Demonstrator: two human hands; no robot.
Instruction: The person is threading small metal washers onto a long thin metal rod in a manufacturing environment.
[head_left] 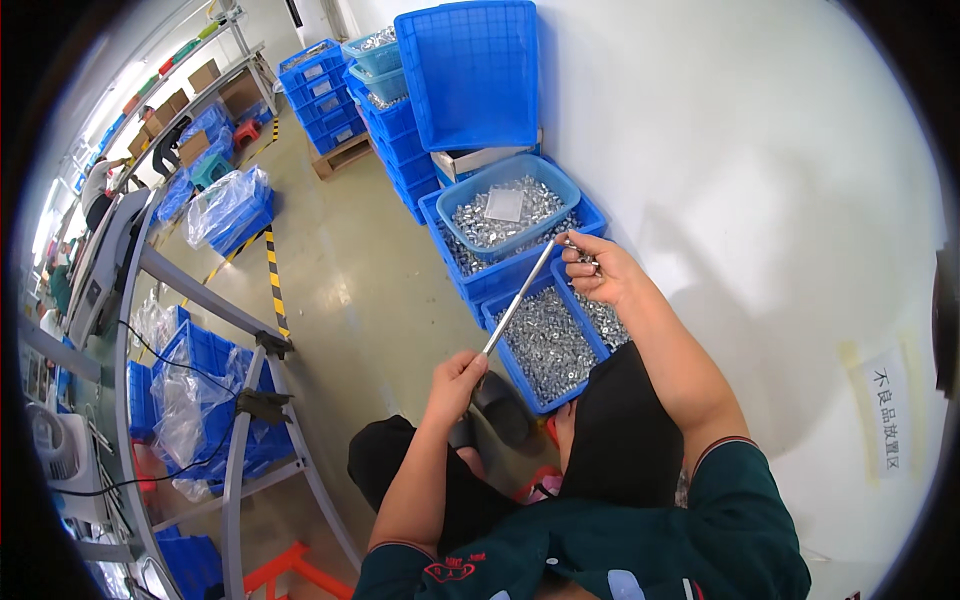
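Observation:
My left hand is closed round the lower end of a thin, shiny metal rod, which slants up and to the right. At its upper end my right hand is closed, with several small silvery metal parts held in its curled fingers. Thumb and forefinger meet at the rod's tip; whether a part is on the tip is too small to tell. Below the rod, a blue bin holds many loose small metal parts. Beside it stands a second narrow bin of similar parts, partly hidden by my right arm and knee.
Beyond the bins, a light-blue basin of metal parts sits in a larger blue crate. Stacked blue crates line the wall. To the left is a grey metal frame with plastic-wrapped crates. Far left, a person works.

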